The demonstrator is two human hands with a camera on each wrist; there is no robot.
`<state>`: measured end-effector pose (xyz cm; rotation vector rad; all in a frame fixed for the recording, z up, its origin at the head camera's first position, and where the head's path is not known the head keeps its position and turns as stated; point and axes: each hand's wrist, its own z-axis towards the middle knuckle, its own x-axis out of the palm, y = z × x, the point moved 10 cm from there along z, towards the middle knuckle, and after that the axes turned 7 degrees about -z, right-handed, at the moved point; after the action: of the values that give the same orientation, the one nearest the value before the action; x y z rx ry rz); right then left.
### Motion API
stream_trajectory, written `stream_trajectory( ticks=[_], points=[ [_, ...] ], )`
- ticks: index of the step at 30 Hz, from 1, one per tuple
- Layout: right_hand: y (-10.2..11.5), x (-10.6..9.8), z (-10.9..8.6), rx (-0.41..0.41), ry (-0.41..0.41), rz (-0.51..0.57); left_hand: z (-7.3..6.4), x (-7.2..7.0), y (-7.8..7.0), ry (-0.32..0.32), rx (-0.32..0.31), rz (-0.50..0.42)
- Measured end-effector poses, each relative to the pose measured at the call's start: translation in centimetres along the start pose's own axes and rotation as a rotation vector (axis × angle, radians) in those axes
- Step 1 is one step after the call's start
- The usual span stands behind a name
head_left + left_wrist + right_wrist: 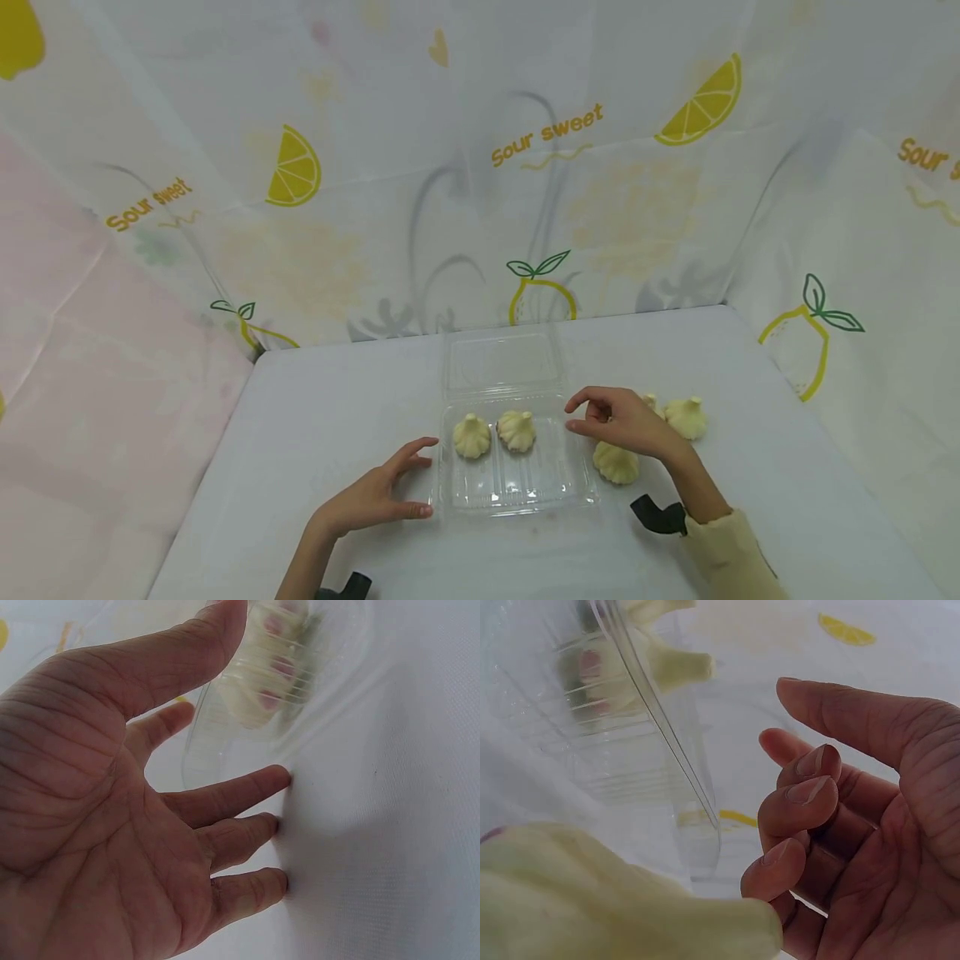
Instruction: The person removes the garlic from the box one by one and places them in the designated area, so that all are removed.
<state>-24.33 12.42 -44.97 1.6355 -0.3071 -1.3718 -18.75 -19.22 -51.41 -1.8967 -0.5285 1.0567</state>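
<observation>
A clear plastic clamshell box (555,475) lies with its lid folded back. Inside its left half, two cream-coloured garlic bulbs (472,437) sit side by side with stems up. My left hand (367,498) is at the box's left edge, thumb and fingers spread and holding nothing; its fingertips (270,776) rest on the white cloth. Over the right side, beside the box, hovers my right hand (626,423), thumb and forefinger apart, other fingers loosely bent, nothing between them. Below it lies a garlic bulb (617,463). Another garlic bulb (686,418) sits farther right, with one partly hidden behind the hand.
The lid (504,362) lies toward the back of the white-covered table (337,400). Behind and at both sides hangs a curtain (465,208) printed with lemons. Black wrist-camera mounts (658,515) show near both wrists.
</observation>
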Motion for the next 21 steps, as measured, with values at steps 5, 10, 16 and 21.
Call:
stream_trajectory(
  ticks=[5, 10, 16, 21],
  points=[
    [0.1, 0.6, 0.7, 0.006, 0.011, 0.0, 0.0, 0.0, -0.1, 0.001, 0.001, 0.0],
    [0.2, 1.1, 1.3, 0.018, 0.017, -0.005, 0.0, 0.0, -0.1, 0.003, -0.009, 0.0],
    [0.8, 1.5, 1.9, 0.021, 0.022, -0.01, 0.0, 0.0, -0.2, 0.0, -0.006, 0.005],
    [1.0, 1.8, 2.4, 0.014, 0.013, -0.014, 0.0, 0.0, -0.2, 0.001, -0.007, 0.002]
  ],
)
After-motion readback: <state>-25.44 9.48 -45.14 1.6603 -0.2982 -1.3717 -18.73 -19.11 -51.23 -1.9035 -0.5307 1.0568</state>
